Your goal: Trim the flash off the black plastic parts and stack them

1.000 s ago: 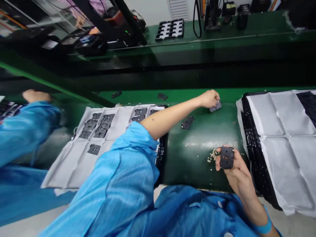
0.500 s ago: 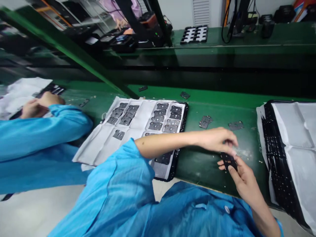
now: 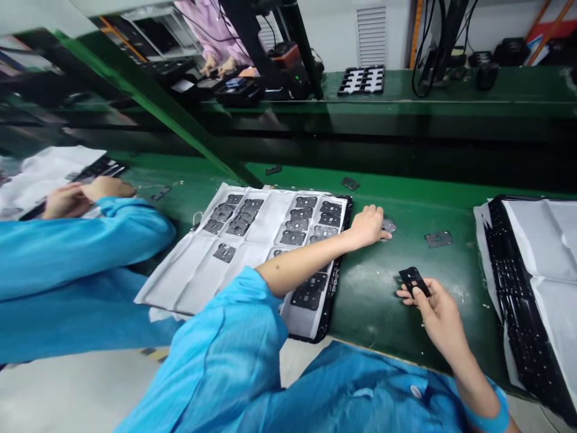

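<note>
My right hand (image 3: 435, 310) holds a thin black plate with small cutouts (image 3: 413, 282), pinched between thumb and fingers above the green bench. Stretched across the tray, my left arm ends in my left hand (image 3: 367, 227), thumb apart from the fingers, at a flat dark plate (image 3: 388, 226) that it partly covers. Whether it grips that plate is hard to see. Another dark plate (image 3: 438, 239) lies on the bench to the right. Under my left forearm sits a black tray with a white cloth-like liner (image 3: 255, 225), where several similar plates (image 3: 293, 237) rest in rows of pockets.
A stack of black trays with white sheets (image 3: 518, 288) stands at right. Loose plates (image 3: 350, 183) lie toward the bench's back. A slanting green beam (image 3: 180, 126) crosses at upper left. Beside me, a co-worker's hands (image 3: 90, 192) work over another white-covered tray.
My left hand has left the plate in my right hand and moved left to the plates lying beside the tray. My right hand keeps its plate. The view has shifted slightly.
</note>
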`<state>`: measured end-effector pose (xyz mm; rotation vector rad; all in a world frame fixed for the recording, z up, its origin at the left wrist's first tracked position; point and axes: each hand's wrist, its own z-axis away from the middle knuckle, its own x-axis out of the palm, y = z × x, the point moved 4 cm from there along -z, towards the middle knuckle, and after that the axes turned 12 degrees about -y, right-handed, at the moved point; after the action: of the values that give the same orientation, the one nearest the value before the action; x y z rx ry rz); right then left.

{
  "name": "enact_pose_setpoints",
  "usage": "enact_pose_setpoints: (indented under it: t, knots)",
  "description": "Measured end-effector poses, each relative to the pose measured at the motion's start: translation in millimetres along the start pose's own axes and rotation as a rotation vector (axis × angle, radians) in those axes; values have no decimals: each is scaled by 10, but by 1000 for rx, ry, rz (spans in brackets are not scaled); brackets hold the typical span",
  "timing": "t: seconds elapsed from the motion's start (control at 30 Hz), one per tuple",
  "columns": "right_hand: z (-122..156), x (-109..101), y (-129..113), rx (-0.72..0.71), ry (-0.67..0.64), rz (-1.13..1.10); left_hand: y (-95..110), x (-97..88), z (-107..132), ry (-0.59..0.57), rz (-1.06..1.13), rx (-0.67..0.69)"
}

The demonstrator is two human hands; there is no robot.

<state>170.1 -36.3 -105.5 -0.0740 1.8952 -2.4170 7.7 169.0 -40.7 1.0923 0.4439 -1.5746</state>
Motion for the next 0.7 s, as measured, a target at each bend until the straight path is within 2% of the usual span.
enact_pose_setpoints:
  t: [0.1,0.2,0.4,0.57,0.7]
  knots:
    - [-34,-6,-6,8,61,-125,25,49,-151,-60,7,14]
    - [-75,-2,-24,-2,81,-199,69,70,-113,-112,24,76]
    - [-165,-27,-124,-79,92,-281,350,24,351,-241,53,358]
    - [-112,17,-255,-125,43,-291,644,97,739,-378,113,657]
    - [-11,-39,-327,-156,95,-250,764,126,794,-304,136,763]
